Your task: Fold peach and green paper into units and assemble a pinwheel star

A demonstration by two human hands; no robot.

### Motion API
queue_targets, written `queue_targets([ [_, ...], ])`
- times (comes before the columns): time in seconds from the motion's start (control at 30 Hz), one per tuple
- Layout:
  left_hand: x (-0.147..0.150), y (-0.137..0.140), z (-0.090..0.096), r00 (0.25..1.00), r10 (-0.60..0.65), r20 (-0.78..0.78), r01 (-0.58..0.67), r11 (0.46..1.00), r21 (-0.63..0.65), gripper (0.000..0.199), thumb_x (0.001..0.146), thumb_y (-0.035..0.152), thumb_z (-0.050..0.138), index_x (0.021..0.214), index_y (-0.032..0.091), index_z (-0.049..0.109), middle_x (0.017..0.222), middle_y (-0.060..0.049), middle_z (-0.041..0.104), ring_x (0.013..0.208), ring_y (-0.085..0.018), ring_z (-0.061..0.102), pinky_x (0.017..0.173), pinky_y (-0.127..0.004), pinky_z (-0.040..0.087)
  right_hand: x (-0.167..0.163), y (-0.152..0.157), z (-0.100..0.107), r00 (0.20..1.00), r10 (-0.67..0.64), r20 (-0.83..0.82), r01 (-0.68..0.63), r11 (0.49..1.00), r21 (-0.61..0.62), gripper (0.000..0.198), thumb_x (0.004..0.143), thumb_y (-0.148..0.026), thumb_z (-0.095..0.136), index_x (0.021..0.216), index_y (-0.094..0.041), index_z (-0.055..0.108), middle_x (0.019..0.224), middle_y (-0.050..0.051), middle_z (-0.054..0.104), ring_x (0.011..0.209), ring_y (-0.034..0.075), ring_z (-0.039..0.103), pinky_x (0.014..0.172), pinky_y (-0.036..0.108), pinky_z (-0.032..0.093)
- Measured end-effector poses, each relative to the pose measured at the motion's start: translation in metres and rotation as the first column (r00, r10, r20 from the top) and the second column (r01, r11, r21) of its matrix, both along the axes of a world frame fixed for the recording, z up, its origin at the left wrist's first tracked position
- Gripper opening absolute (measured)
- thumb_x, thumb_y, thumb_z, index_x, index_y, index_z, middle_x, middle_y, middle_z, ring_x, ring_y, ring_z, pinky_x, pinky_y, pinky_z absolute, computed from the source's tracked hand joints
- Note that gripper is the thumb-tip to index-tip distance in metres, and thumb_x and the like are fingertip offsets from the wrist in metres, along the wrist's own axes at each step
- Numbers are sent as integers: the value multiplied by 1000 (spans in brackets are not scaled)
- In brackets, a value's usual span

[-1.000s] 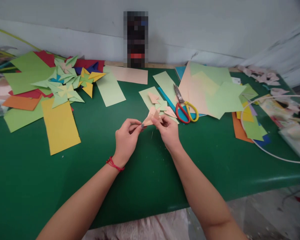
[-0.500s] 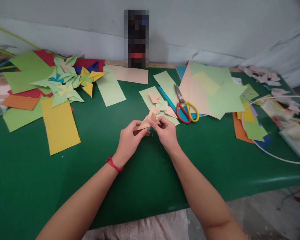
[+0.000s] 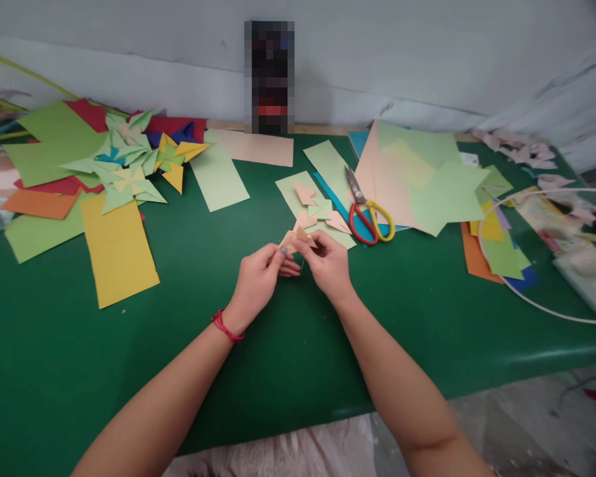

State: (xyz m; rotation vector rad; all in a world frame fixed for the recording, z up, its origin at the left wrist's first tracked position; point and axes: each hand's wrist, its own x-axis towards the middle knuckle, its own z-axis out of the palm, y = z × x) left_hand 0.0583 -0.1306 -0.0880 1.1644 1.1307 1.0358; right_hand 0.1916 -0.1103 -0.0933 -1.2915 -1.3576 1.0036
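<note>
A small folded piece of peach paper [image 3: 291,241] is held between my two hands, above the green table [image 3: 258,384]. My left hand [image 3: 261,271] pinches its left side, thumb on top and the other fingers below. My right hand [image 3: 330,264] grips its right side between thumb and fingers, which partly hide it. Just beyond my hands lies a peach and green folded paper star [image 3: 320,210] on pale green sheets [image 3: 291,189]. To its right rest scissors [image 3: 362,209] with one red and one yellow handle, blades pointing away from me.
Several folded paper stars [image 3: 129,182] lie on coloured sheets at the left, by a yellow sheet [image 3: 122,255]. Large pale green and peach sheets [image 3: 442,192] lie back right. A white hoop [image 3: 541,313] curves over the right side. A blurred-out dark object [image 3: 269,79] stands against the wall.
My left thumb has moved up onto the folded peach paper, and the left fingers now show beneath it. My right hand keeps its grip nearly in place.
</note>
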Motion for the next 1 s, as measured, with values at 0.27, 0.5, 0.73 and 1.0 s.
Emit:
queue_targets([
  [0.27,-5,4,1,983,-143,113,152,986,-75,29,85,43,44,85,17,56,82,-10,70,74,-20,68,69,-34,57,8,5,-1,992,77,-101,-84,994,-69,22,73,-38,62,66,-19,53,61,-3,48,58,11,45,57,25,38],
  [0.5,-10,6,2,986,-161,37,164,984,-73,25,85,41,46,80,19,58,73,-6,70,68,-19,68,68,-35,57,7,2,3,981,141,-132,-155,982,-106,20,76,-35,59,68,-19,50,62,-3,49,59,10,48,56,25,39],
  [0.73,-14,9,6,963,-269,17,268,952,-144,28,84,44,45,76,19,56,72,-6,70,67,-19,68,66,-31,55,13,3,11,959,263,-107,-276,954,-120,22,77,-38,57,70,-20,49,61,-5,48,54,9,48,52,23,39],
  [1.0,-16,9,12,934,-291,-207,286,957,-58,29,84,41,46,72,16,55,72,-3,69,66,-14,65,66,-26,50,13,-2,15,940,334,-72,-341,930,-135,31,77,-44,57,65,-20,42,57,-6,46,50,8,47,50,23,37],
])
